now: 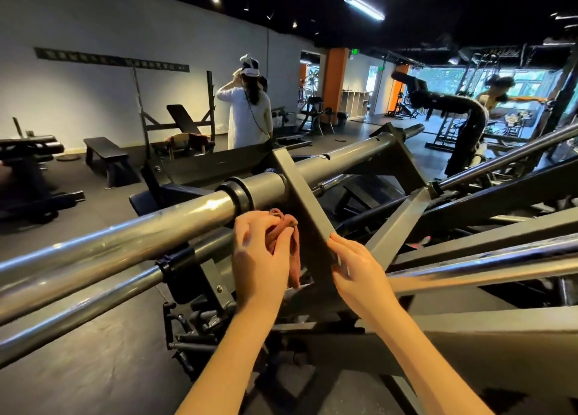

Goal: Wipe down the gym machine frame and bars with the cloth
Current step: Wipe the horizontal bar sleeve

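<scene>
The left hand [262, 252] grips a crumpled rust-brown cloth [295, 269] in curled fingers, and the soft folds bunch against the left face of a flat grey-painted steel brace [300, 202] that slants across the machine. The right hand [353, 267] holds the brace's opposite edge, fingertips hooked over the sharp rim. Just left of the cloth runs a thick polished chrome bar [125, 236] with a scuffed, glossy surface. It ends at a black rubber collar [237, 192], and beyond that a matte grey round tube [344, 155] passes behind the brace. Lower right, a slimmer chrome rod [469, 264] lies among angular dark frame beams
</scene>
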Demonstrator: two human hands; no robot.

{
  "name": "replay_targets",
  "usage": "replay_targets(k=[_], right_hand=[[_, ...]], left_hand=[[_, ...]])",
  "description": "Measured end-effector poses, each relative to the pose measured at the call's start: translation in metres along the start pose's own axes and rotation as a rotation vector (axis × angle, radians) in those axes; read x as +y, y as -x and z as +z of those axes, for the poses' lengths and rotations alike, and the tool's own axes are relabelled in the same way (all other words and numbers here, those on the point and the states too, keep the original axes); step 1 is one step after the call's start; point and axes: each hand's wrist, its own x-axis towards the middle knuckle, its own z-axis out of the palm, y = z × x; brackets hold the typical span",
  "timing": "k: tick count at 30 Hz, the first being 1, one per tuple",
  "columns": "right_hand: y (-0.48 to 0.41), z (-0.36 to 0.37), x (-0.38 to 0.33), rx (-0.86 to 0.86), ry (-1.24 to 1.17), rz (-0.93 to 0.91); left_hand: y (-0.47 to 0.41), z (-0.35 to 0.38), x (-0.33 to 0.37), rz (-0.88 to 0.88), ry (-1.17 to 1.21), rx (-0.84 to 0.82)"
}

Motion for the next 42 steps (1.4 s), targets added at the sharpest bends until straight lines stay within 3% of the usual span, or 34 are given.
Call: replay_targets(k=[5,10,12,16,21,27,35,37,42], right_hand=[[-0.03,-0.001,-0.028,0.12,-0.133,-0.206],[-0.065,-0.002,-0.075,0.005,-0.178,-0.339],[-0.076,0.002,-0.086,-0.027,-0.16,-0.367],[-0.086,0.006,-0.086,-0.029,-0.111,-0.384],[-0.097,0.014,-0.092,0.035,-0.091,-0.425],[-0.097,0.028,-0.093,0.017,-0.182,-0.4],[-0.098,0.029,-0.087,0.002,-0.273,-0.408],[-0.098,0.028,-0.086,-0.007,-0.291,-0.407],[-0.094,0.031,-0.088,-0.006,-0.309,-0.374]], left_hand=[[-0.07,-0.042,0.024,0.115,-0.332,0.104],[-0.099,-0.058,0.023,-0.022,-0.782,-0.21],[-0.099,-0.061,0.027,-0.011,-0.892,-0.224],[-0.109,-0.082,0.024,-0.122,-0.931,-0.164],[-0.103,-0.06,0.04,-0.055,-1.067,-0.319],[-0.096,-0.108,0.024,-0.091,-0.846,-0.366],[-0.115,-0.069,0.031,-0.092,-1.076,-0.535],[-0.109,-0.089,0.031,-0.096,-1.091,-0.527],[-0.094,-0.106,0.019,-0.07,-1.065,-0.323]])
